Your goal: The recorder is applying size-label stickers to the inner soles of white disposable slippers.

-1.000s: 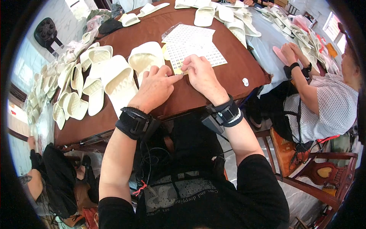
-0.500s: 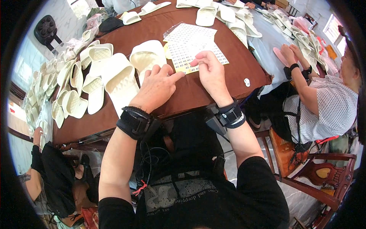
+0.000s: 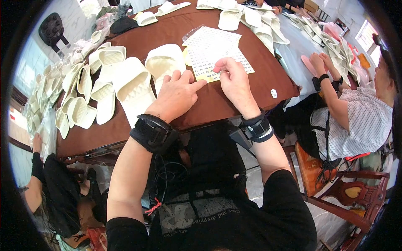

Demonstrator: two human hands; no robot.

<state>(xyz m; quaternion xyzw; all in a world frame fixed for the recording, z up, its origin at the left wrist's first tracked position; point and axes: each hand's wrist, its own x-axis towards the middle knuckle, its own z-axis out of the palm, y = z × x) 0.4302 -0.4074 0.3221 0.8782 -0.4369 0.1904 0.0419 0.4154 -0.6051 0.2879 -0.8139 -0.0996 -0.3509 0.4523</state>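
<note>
Sheets of small printed stickers [image 3: 217, 52] lie overlapped on the brown tablecloth in front of me. My left hand [image 3: 178, 94] rests palm down at their lower left, fingers apart, its forefinger stretched toward the bottom edge of the nearest sheet. Over the sheet's lower right part, my right hand [image 3: 235, 81] has its thumb and fingers curled together; whatever is between the tips is too small to make out. Beyond my left hand lies a cream slipper [image 3: 165, 60], partly covered by its fingers. Another cream slipper [image 3: 133, 85] lies left of it.
More cream slippers [image 3: 81, 113] crowd the left of the table [image 3: 188, 117], some in clear bags. Others [image 3: 251, 19] lie at the far side. A small white oval label [image 3: 274, 93] sits near the right corner. A person [image 3: 349, 104] at the right handles a pink slipper [image 3: 309, 65].
My right thumb and fingers have drawn a little closer together over the sheet. My left hand stays almost in place; the whole view has shifted slightly.
</note>
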